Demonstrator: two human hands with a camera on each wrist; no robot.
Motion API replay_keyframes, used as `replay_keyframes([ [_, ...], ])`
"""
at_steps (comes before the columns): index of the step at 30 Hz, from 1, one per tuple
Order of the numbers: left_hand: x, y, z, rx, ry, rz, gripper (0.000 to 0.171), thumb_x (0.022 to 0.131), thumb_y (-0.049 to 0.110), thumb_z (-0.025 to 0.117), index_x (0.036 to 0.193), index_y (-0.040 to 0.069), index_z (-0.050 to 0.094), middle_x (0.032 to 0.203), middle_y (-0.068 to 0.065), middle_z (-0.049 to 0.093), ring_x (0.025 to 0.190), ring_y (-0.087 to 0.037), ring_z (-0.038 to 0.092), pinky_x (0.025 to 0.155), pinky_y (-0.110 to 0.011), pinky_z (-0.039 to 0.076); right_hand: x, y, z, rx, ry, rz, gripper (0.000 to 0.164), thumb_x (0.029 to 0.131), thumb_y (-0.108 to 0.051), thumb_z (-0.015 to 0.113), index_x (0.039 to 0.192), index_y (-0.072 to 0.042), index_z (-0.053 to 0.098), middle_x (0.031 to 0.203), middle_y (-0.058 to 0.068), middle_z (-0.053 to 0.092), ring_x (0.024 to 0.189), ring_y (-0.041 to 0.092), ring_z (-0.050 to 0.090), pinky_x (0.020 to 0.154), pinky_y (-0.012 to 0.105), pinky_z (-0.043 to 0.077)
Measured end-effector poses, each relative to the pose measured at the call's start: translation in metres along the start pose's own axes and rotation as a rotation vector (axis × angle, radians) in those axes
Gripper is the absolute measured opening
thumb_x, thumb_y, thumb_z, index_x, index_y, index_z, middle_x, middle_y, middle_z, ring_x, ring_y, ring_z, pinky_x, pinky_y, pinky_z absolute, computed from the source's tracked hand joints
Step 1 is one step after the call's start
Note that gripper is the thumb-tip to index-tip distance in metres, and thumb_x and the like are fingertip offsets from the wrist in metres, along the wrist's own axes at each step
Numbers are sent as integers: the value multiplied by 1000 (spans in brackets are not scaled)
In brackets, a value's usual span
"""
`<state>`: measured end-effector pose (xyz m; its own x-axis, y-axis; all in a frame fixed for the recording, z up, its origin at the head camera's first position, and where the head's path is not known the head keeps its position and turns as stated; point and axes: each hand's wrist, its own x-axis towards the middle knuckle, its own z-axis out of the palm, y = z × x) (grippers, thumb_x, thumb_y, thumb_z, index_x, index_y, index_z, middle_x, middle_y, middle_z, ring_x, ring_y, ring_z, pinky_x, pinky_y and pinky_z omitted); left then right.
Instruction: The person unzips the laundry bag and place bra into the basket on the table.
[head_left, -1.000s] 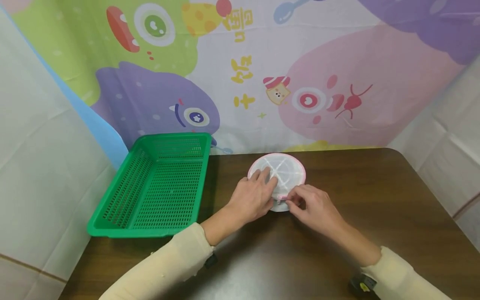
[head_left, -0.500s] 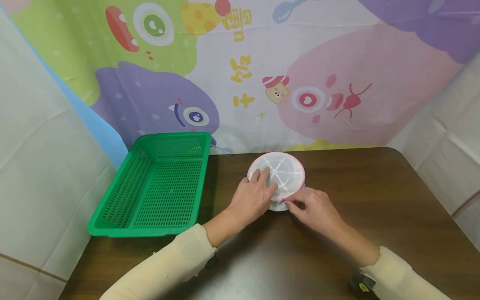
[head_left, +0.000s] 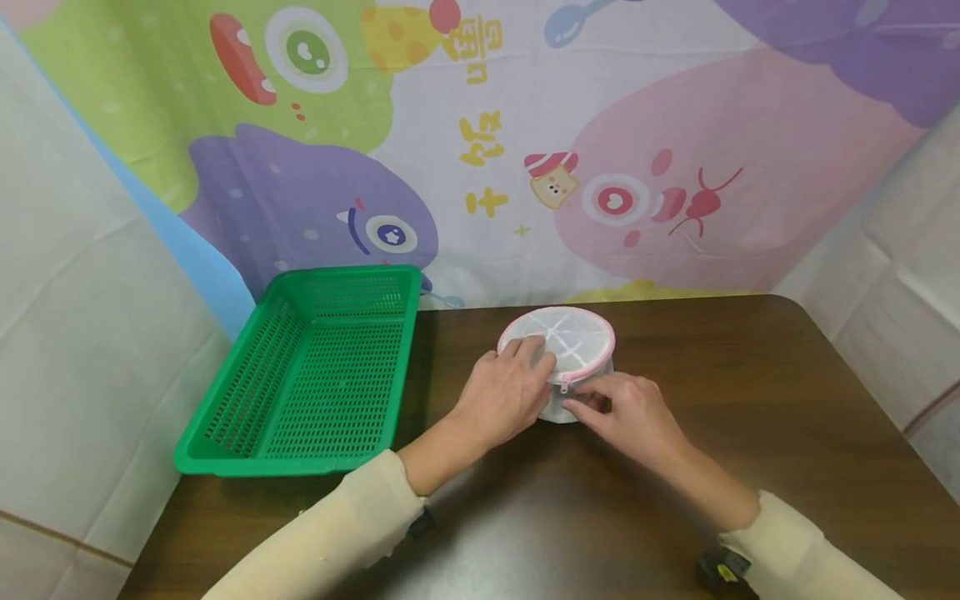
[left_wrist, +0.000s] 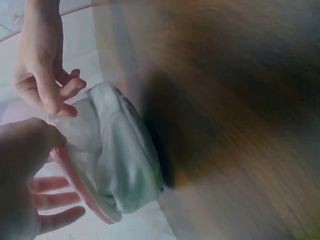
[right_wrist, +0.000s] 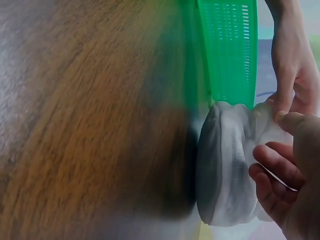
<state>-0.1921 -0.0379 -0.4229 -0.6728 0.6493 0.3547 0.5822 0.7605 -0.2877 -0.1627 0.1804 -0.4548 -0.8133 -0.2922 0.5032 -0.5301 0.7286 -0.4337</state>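
A round white mesh laundry bag (head_left: 573, 333) with a pink zipper round its top stands on the brown table. My left hand (head_left: 506, 387) lies over the near left of its lid and pinches the rim; in the left wrist view the thumb is at the pink edge and the other fingers spread across the lid. Down the front hangs the zipper pull (head_left: 565, 387). Close beside it is my right hand (head_left: 633, 412), its fingers loosely bent with a gap between thumb and fingertips. The right wrist view shows the bag's soft mesh side (right_wrist: 232, 165) below that hand.
To the left sits a green perforated plastic basket (head_left: 337, 375), with nothing visible inside. Behind the table (head_left: 750, 400) hangs a cartoon-print cloth (head_left: 480, 250). Pale walls stand on both sides.
My right fingers have let go of the zipper pull, which now hangs down. The lid's near rim has risen, showing more of the bag's side. My left hand has stayed on the lid.
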Motion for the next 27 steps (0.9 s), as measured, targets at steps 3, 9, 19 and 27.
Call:
replay_keyframes([
  [3,-2,0,0,-9,77,17,28,103,43,81,118,20,74,126,-1,73,107,-19,75,64,-28,62,2,-2,0,-3,5,45,16,85,-19,99,90,-12,86,69,-6,73,63,2,60,61,24,49],
  [9,-4,0,-2,-61,105,69,25,104,42,82,116,20,78,119,1,73,101,-16,71,66,-25,62,3,-5,-2,-51,20,58,20,84,-21,100,86,-9,84,66,-3,72,61,4,60,59,24,47],
  [19,-4,1,-3,-76,62,83,29,103,42,84,121,20,80,122,1,73,106,-15,70,71,-23,63,3,-8,-4,-141,-26,75,15,93,-15,89,82,-14,79,65,-4,67,60,7,52,56,26,40],
  [27,-3,-3,-4,-84,84,84,22,102,35,86,120,22,81,109,1,75,101,-16,68,74,-25,64,1,-5,-3,-143,-25,0,10,98,-15,87,90,-13,81,66,-4,60,63,6,44,58,24,36],
])
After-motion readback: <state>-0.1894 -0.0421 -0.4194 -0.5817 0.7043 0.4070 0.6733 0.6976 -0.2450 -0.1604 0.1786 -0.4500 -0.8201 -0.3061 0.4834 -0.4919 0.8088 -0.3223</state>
